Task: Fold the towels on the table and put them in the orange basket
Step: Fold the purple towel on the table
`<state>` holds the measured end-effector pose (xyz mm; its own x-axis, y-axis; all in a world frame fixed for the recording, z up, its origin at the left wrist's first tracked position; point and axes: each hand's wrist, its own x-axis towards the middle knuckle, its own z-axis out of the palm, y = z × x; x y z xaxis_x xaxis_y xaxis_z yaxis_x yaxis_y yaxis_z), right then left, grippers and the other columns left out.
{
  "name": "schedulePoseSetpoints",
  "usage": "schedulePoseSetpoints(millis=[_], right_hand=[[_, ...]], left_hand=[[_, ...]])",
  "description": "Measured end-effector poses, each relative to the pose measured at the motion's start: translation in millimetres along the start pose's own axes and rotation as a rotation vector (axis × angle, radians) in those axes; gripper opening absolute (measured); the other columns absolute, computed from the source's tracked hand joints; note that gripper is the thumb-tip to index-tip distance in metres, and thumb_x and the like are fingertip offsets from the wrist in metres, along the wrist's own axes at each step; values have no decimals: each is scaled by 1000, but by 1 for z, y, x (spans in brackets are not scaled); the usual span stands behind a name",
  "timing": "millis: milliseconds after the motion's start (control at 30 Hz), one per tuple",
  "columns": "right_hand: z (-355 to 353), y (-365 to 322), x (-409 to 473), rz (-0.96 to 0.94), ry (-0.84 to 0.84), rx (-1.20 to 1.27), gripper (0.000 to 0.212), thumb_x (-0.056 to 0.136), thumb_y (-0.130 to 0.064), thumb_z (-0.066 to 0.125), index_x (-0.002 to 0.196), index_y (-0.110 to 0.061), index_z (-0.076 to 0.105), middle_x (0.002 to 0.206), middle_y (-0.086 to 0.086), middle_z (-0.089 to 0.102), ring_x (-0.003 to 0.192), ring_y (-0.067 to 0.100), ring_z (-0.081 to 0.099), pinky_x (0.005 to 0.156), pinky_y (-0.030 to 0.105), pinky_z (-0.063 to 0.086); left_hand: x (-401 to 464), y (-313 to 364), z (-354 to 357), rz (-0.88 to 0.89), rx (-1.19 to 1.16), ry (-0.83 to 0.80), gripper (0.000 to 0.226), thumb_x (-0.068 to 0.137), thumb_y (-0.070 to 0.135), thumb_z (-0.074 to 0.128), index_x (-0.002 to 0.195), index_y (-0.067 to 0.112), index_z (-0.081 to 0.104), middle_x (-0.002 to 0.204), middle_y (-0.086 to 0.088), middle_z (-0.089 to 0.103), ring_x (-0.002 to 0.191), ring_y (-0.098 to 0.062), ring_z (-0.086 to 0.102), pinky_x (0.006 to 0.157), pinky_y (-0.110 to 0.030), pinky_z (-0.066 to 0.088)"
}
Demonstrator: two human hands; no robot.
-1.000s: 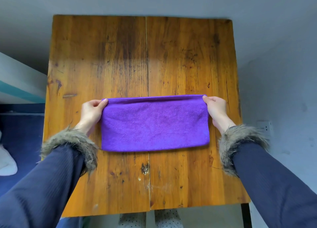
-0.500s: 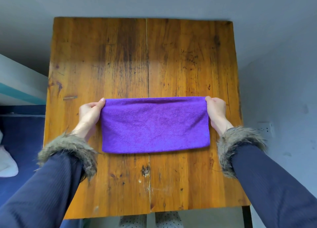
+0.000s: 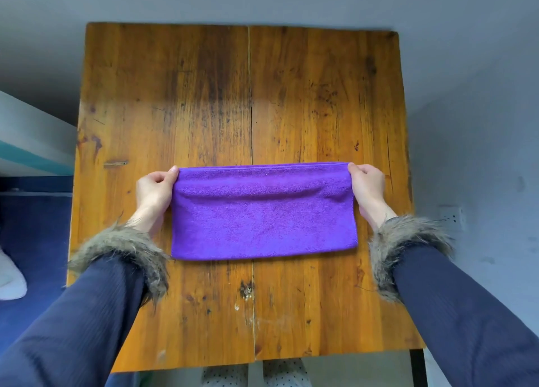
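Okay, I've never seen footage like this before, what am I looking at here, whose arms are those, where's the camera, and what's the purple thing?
There is no machine here. A person wears a camera on their head, looking forward and down, so you see their own two arms in dark sleeves with fur cuffs. On the wooden table lies a purple towel, shaped as a long rectangle. The left hand pinches the towel's far left corner, and the right hand pinches its far right corner. A slight ridge runs across the cloth between them. The orange basket is not in view.
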<state>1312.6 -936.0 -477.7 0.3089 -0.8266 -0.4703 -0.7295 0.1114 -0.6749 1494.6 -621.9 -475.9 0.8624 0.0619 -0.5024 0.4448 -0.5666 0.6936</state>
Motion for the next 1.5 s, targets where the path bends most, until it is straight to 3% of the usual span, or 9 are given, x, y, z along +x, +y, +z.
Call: schedulePoseSetpoints(millis=[367, 500, 667, 900, 1033, 1167, 1333, 1433, 1500], right_hand=[[-8, 8, -17, -120, -27, -170, 20, 95, -38, 45, 94, -20, 53, 87, -6, 55, 87, 15, 52, 75, 28, 38], [-25, 35, -47, -39, -65, -195, 32, 93, -41, 49, 101, -13, 61, 91, -2, 59, 88, 17, 53, 76, 27, 38], [-40, 56, -75, 80, -184, -59, 29, 91, -28, 57, 103, -3, 65, 103, 7, 65, 99, 20, 59, 92, 35, 45], [-50, 59, -85, 57, -315, -50, 21, 92, -22, 56, 94, -4, 67, 89, 5, 62, 80, 13, 51, 66, 20, 38], [-58, 64, -83, 53, -358, -75, 23, 95, -23, 51, 94, -4, 64, 91, 7, 60, 84, 16, 51, 70, 26, 38], [-62, 66, -81, 44, -384, -114, 26, 96, -23, 48, 97, -2, 62, 97, 10, 61, 90, 19, 53, 80, 32, 39], [-56, 60, -81, 13, -311, -180, 25, 92, -21, 56, 103, 1, 60, 104, 20, 65, 88, 21, 56, 76, 30, 41], [-42, 50, -93, -271, 10, -460, 33, 91, -31, 55, 115, -8, 55, 112, 10, 60, 107, 27, 55, 90, 37, 38], [-22, 39, -107, -532, 70, -552, 42, 94, -34, 47, 127, -10, 51, 129, 11, 54, 124, 28, 45, 101, 40, 31]], left_hand=[[-5, -5, 6, 113, 147, 81, 25, 86, 44, 59, 90, 19, 57, 72, 9, 54, 81, -16, 54, 79, -32, 42], [-28, -22, -9, 77, 253, 44, 31, 87, 49, 55, 89, 18, 58, 85, 0, 61, 85, -23, 57, 79, -34, 42], [-72, -65, -29, -45, 307, -23, 35, 88, 48, 55, 90, 16, 67, 98, -9, 69, 99, -30, 60, 95, -43, 43], [-87, -77, -39, -70, 137, -170, 22, 90, 29, 60, 84, 9, 68, 92, -7, 67, 85, -13, 54, 78, -26, 37], [-86, -79, -49, -17, 99, -214, 18, 91, 25, 59, 84, 10, 66, 87, -2, 65, 77, -7, 52, 73, -23, 39], [-86, -83, -56, 52, 125, -227, 16, 92, 21, 58, 79, 13, 62, 81, -1, 63, 69, -4, 50, 58, -5, 38], [-90, -77, -56, 117, 248, -195, 6, 86, 19, 65, 86, 13, 65, 89, -5, 66, 89, -22, 58, 75, -28, 43], [-99, -64, -40, 336, 592, 15, 42, 86, 24, 64, 122, 7, 53, 121, -18, 54, 112, -35, 48, 92, -46, 37], [-111, -49, -15, 550, 677, 60, 48, 89, 22, 58, 133, 7, 45, 136, -20, 44, 124, -38, 40, 97, -52, 34]])
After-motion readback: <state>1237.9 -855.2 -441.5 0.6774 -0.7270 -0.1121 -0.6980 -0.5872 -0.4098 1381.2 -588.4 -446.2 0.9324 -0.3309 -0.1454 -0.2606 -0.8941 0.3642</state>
